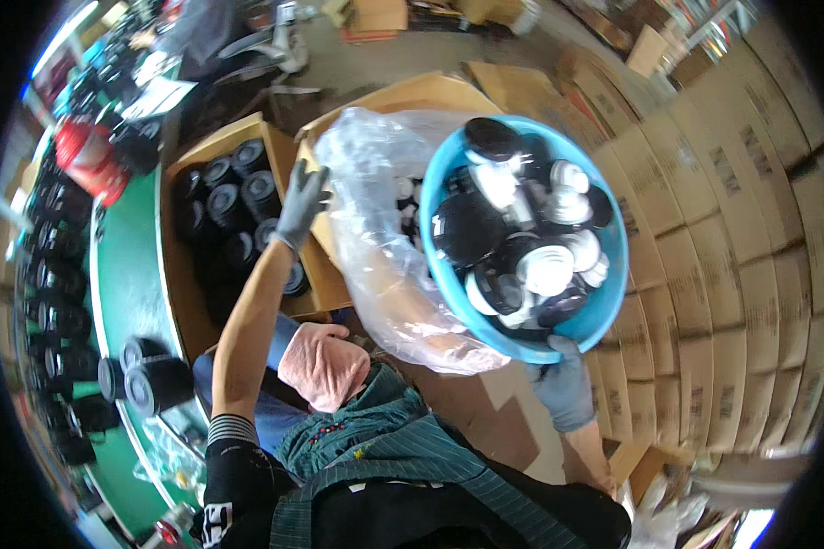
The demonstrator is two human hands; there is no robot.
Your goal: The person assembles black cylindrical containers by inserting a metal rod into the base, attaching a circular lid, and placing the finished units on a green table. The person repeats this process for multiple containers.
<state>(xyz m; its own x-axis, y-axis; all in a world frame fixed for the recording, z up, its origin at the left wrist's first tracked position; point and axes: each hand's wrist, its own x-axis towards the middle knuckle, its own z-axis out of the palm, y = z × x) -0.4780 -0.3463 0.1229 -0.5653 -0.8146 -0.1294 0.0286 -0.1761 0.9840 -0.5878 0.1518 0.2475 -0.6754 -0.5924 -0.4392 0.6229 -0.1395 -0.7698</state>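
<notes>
My right hand (pixel 563 392), in a grey glove, grips the near rim of a round blue basin (pixel 436 265), its thumb over the edge. The basin is tilted toward me and full of black and white round lids (pixel 546 269). To the left, my gloved left hand (pixel 300 206) is raised with its fingers apart, beside the edge of an open carton (pixel 435 91). A clear plastic bag (pixel 362 220) lines that carton and spills over its near side. Small black and white pieces (pixel 407 206) show inside, partly hidden by the basin.
Left of my left hand, another carton (pixel 275 151) holds black cylindrical parts. A green bench (pixel 133 265) with rows of black parts runs along the left. Stacked cartons (pixel 705 302) wall off the right. A pink cloth (pixel 325 366) lies on my lap. A person (pixel 201 41) sits at the far left.
</notes>
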